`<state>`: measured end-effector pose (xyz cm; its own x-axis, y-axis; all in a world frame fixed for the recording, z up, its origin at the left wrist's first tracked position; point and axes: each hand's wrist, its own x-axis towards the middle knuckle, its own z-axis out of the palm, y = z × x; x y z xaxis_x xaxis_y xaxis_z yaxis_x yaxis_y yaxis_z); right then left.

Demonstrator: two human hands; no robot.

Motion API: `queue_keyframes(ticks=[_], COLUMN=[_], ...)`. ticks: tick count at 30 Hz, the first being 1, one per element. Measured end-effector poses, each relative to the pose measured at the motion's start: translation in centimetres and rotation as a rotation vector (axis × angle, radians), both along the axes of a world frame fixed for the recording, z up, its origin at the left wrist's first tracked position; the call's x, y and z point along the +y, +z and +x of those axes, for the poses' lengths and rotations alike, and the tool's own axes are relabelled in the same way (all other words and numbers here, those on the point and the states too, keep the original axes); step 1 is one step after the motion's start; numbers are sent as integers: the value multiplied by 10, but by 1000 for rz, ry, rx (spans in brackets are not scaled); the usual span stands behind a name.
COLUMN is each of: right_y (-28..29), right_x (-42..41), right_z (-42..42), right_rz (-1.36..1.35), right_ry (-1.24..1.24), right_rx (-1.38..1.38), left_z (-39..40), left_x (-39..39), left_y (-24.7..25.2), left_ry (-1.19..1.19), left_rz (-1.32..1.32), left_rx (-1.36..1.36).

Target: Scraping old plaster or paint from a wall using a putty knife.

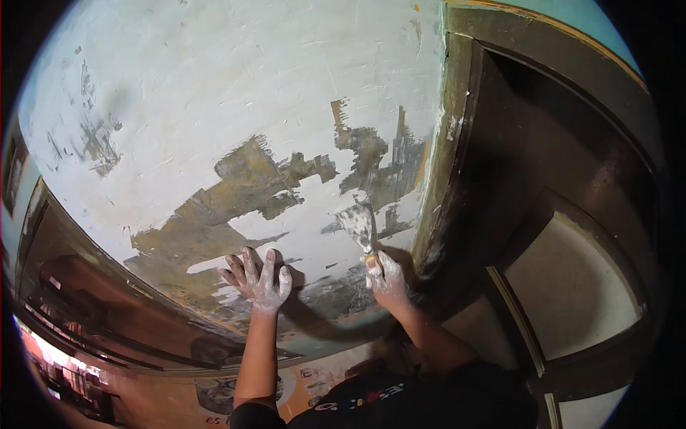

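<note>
My right hand (388, 281), dusted with white, grips a putty knife (358, 222) by its short wooden handle. The knife's broad blade is smeared with white filler and lies at the wall, its tip over a white patch. To the left, my left hand (262, 281) is spread with nothing in it, also coated in white powder. Its fingers are against or very close to the wall; which cannot be told. White filler (214, 80) covers most of the wall's upper part. Around both hands, a ragged grey-brown bare area (209, 214) shows between smears of filler.
A brown door frame (447, 145) borders the wall on the right, beside a dark panelled door (536, 161). Another dark frame (75, 236) runs along the lower left. Below is a surface with printed pictures and writing (305, 383). Bright light (48, 348) enters at bottom left.
</note>
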<state>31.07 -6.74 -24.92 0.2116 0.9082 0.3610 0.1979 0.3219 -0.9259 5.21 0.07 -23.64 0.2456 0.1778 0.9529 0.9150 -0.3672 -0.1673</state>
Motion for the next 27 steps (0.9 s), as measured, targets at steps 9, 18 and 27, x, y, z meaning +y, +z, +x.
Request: queue_keyframes(ticks=[9, 18, 27], right_y=[14, 16, 5], right_x=[-1, -1, -5], right_z=[-8, -11, -5], right_rz=[109, 64, 80], right_ry=[-22, 1, -51], right_rx=[36, 43, 14], left_z=[-3, -3, 5], left_x=[2, -5, -20], left_y=[-7, -20, -16], left_ry=[17, 29, -25], left_rz=[-33, -81, -270], left_rx=[-36, 18, -65])
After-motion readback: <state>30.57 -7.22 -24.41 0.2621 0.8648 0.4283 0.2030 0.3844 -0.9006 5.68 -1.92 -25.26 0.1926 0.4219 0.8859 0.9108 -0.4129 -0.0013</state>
